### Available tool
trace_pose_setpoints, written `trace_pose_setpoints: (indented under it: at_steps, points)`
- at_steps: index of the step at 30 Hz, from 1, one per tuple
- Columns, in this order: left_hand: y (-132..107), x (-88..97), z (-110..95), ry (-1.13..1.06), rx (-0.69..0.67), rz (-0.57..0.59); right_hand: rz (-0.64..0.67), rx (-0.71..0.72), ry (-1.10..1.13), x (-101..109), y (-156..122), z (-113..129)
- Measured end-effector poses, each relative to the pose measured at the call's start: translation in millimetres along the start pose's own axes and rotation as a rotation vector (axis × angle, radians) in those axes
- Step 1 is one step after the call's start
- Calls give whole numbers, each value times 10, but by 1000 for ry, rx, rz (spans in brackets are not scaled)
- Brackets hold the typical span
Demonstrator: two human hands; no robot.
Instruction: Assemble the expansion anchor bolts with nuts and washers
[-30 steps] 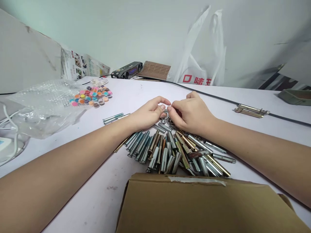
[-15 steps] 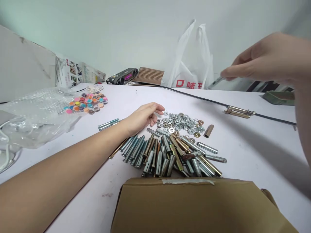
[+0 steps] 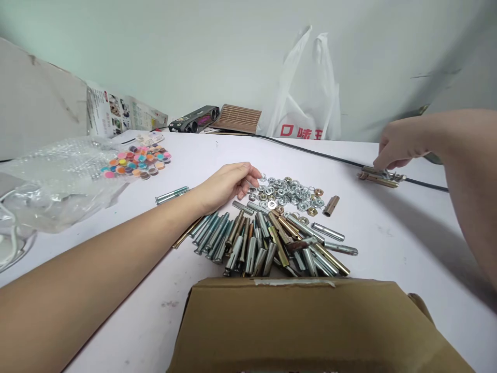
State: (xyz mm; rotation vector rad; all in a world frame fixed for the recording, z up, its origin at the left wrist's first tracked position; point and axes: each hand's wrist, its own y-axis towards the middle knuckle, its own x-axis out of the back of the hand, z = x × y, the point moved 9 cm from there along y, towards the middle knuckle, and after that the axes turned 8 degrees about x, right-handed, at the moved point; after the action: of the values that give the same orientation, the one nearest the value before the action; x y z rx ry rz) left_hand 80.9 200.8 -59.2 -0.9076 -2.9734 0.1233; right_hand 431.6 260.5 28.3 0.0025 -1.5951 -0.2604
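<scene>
My left hand [image 3: 235,184] rests on the table with loosely curled fingers apart, the fingertips beside a pile of nuts and washers [image 3: 287,192]; I see nothing held in it. Behind its wrist lie long bolts [image 3: 213,233] and metal sleeves [image 3: 272,254], silver and brass-coloured. At the far right my right hand [image 3: 399,142] reaches down, its fingers pinched over a small group of sleeve anchors [image 3: 382,180] by the black cable. A silver sleeve anchor is in its fingers, mostly hidden by them. A brownish sleeve [image 3: 331,206] lies alone right of the nuts.
A cardboard box [image 3: 303,321] stands at the near edge. Coloured discs [image 3: 142,163] and clear plastic wrap [image 3: 58,176] lie at left. Along the back are a black device [image 3: 196,119], a slatted mat [image 3: 236,119], a white plastic bag [image 3: 306,98] and the black cable [image 3: 310,152].
My right hand has come down from the air to the sleeve anchors by the cable, bringing a silver piece with it. My left hand has stayed by the nuts.
</scene>
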Motion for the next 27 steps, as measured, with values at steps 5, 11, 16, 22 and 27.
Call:
trace_pose_setpoints:
  at_steps: [5, 11, 16, 22, 27]
  points:
    - [4, -9, 7, 4, 15, -6, 497, -126, -102, -528, -191, 100]
    - [3, -2, 8, 4, 4, 0, 390, -3, -132, -327, -186, 331]
    - [1, 4, 23, 8, 8, 2, 219, 289, -96, -172, -459, 1097]
    - [-46, -27, -19, 152, 19, -18, 237, 807, 66, -300, -1113, 2022]
    - [-116, -61, -67, 276, 61, -46, 240, 804, 199, -116, -1241, 2044]
